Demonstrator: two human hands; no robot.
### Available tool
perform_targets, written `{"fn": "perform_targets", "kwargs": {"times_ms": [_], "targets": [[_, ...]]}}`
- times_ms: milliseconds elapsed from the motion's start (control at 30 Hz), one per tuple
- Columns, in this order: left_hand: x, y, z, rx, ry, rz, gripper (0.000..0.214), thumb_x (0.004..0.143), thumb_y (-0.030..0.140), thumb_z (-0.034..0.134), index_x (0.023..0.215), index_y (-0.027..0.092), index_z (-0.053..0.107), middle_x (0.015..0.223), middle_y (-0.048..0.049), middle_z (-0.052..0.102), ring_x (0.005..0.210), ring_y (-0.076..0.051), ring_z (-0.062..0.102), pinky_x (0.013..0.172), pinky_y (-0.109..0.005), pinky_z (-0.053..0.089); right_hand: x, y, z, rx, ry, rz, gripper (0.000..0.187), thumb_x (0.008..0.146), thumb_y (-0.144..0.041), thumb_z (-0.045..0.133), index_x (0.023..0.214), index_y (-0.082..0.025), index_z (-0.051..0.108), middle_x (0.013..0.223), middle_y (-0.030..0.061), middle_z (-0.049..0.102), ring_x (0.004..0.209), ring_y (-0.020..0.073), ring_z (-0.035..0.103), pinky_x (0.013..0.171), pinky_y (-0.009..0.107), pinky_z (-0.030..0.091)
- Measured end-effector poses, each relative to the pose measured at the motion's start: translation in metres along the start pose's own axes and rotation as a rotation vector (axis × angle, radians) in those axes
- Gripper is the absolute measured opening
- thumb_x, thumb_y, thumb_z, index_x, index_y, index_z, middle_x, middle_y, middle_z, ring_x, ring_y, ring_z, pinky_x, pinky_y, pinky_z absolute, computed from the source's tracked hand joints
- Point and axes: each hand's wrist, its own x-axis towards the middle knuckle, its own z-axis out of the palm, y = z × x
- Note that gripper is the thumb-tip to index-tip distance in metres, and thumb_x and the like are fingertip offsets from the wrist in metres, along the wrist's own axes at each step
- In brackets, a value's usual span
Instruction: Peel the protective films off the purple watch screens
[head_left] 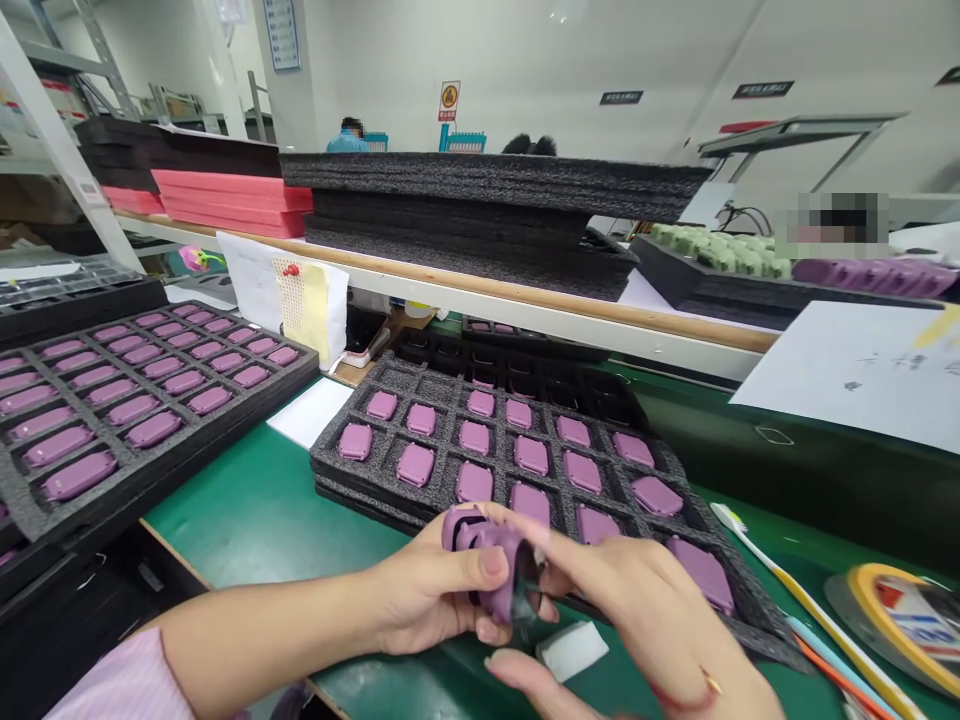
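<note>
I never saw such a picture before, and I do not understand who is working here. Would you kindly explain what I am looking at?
There is no machine here: a person works with two bare hands. The single picture comes from a camera worn on their head, looking forward and down.

The left hand holds a small purple piece. The right hand has its fingers close against it; blur hides exactly what they grip.

On the green table lie a middle foam tray and a left foam tray, both with rows of purple parts. A small white block lies below the hands. At the right are a toothbrush and what looks like a roll of tape.
</note>
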Motion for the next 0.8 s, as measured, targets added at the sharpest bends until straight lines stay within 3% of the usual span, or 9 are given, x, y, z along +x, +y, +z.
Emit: {"fn": "perform_targets", "kwargs": {"times_ms": [67,200,400,567,700,800], "targets": [[0.001,-0.001,0.002,0.031,0.071,0.005,0.05,0.062,0.036,0.095,0.094,0.015,0.063,0.077,-0.0042,0.07,0.058,-0.008,0.063,0.044,-0.012,0.041,0.001,0.002,0.006,0.067,-0.032,0.08,0.056,0.087,-0.036,0.076,0.137,-0.022,0.057,0.074,-0.0001,0.067,0.061,0.0159,0.063,0.058,0.029,0.058],[0.0,-0.001,0.004,-0.048,0.226,-0.027,0.052,0.061,0.047,0.093,0.094,0.017,0.066,0.075,-0.0011,0.069,0.061,-0.01,0.065,0.046,-0.014,0.042,0.002,0.005,0.008,0.158,-0.025,0.148,0.042,0.089,-0.029,0.072,0.127,-0.023,0.056,0.099,0.0041,0.071,0.087,0.0169,0.07,0.074,0.025,0.06],[-0.003,0.001,0.005,-0.04,0.03,-0.084,0.062,0.07,0.056,0.085,0.111,0.012,0.07,0.086,-0.0105,0.075,0.069,-0.014,0.071,0.045,-0.014,0.039,0.007,0.008,0.002,0.145,-0.032,0.117,0.041,0.088,-0.032,0.073,0.125,-0.022,0.058,0.107,0.0043,0.072,0.098,0.0167,0.068,0.087,0.026,0.058],[-0.005,-0.004,0.004,-0.047,0.102,-0.071,0.057,0.069,0.05,0.088,0.108,0.014,0.068,0.097,-0.011,0.076,0.081,-0.018,0.075,0.05,-0.015,0.047,0.007,0.02,-0.003,0.061,-0.033,0.073,0.043,0.085,-0.023,0.072,0.126,-0.022,0.06,0.108,0.0059,0.074,0.097,0.0187,0.07,0.084,0.03,0.059],[-0.003,-0.005,0.007,-0.029,0.138,-0.151,0.047,0.069,0.032,0.091,0.104,0.017,0.064,0.102,-0.0102,0.077,0.087,-0.022,0.078,0.051,-0.015,0.047,0.006,0.053,-0.006,-0.051,0.099,0.383,0.034,0.087,-0.04,0.069,0.117,-0.026,0.067,0.108,0.0057,0.076,0.09,0.0232,0.073,0.081,0.036,0.06],[-0.004,-0.003,0.006,-0.007,0.117,-0.197,0.041,0.074,0.041,0.082,0.101,0.018,0.063,0.094,-0.0083,0.079,0.054,-0.015,0.072,0.033,-0.017,0.028,0.011,0.078,0.007,-0.065,0.085,0.525,0.038,0.084,-0.047,0.07,0.113,-0.024,0.07,0.106,0.0081,0.076,0.086,0.0257,0.073,0.079,0.041,0.06]]}}
